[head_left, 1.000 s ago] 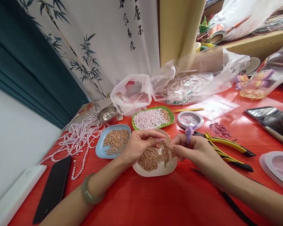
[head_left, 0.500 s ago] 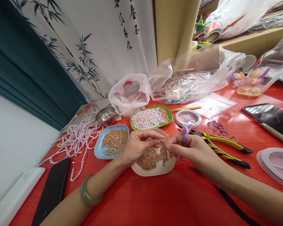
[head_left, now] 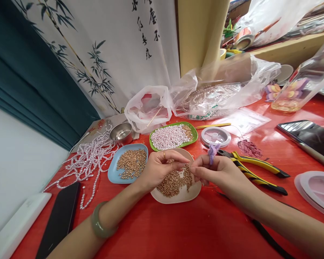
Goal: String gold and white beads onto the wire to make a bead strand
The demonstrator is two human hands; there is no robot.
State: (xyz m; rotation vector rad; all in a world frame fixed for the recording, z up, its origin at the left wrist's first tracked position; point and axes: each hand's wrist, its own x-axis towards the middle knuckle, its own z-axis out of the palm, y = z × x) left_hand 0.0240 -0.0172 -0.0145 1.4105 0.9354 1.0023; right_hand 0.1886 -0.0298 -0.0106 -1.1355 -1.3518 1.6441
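Observation:
My left hand (head_left: 162,171) is over the cream plate (head_left: 162,197) of small gold beads (head_left: 170,184), thumb and index finger pinched together. What lies between those fingertips is too small to make out. Close by, my right hand (head_left: 214,169) is also pinched, its fingertips almost meeting the left ones. A fine thread seems to trail below the right fingers; its upper part is hidden by them. Left of the plate is a blue dish (head_left: 112,173) holding larger gold beads (head_left: 132,163). Behind it, a green tray (head_left: 196,136) bears white pearl beads (head_left: 169,136) and some gold ones.
Yellow-black pliers (head_left: 255,169) lie beside my right forearm, with a thread spool (head_left: 216,136) behind. Pearl strands (head_left: 90,158) and a metal bowl (head_left: 121,133) are at left. Plastic bags (head_left: 148,108) stand at the back. A phone (head_left: 310,138) and larger spool (head_left: 317,190) are at right.
The left thumb and index fingertips have come closer together and nearer the right fingertips. The right hand keeps its pinch. The view has shifted very slightly.

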